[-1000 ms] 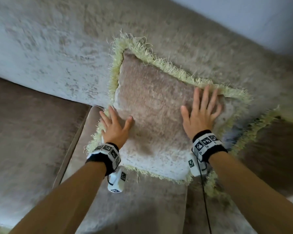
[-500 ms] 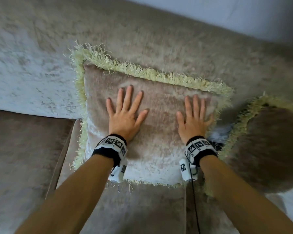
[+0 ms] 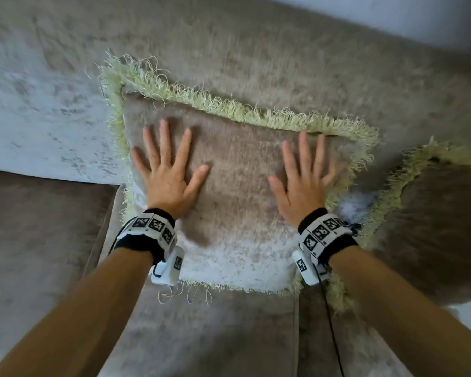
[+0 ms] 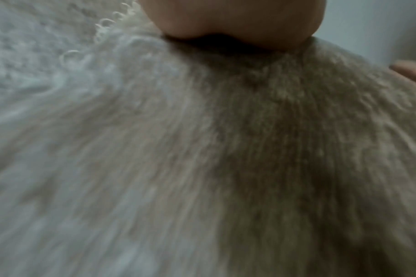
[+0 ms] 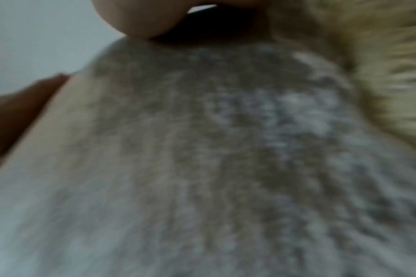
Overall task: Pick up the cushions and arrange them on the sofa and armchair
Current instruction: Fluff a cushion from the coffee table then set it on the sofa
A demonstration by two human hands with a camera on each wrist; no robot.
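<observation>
A beige velvet cushion [image 3: 237, 202] with a pale green fringe leans against the sofa backrest [image 3: 256, 55]. My left hand [image 3: 169, 170] lies flat on its left half, fingers spread and straight. On its right half my right hand [image 3: 305, 175] presses flat, fingers straight. Both wrist views are blurred and filled by the cushion [image 4: 226, 159] fabric, with the heel of the left hand [image 4: 238, 18] at the top edge. The cushion [image 5: 202, 159] fabric sits under the right hand [image 5: 143, 16]. A second, darker brown fringed cushion [image 3: 433, 227] stands just to the right, its fringe meeting the first.
The sofa seat [image 3: 215, 336] runs below the cushion with a seam between seat pads. A darker seat pad [image 3: 38, 240] lies at left. A pale wall [image 3: 392, 12] shows above the backrest at the top right.
The cushion turned from a tilted diamond pose to squarer against the backrest. My left hand slid from its lower left corner up onto its face; both hands now lie flat and spread.
</observation>
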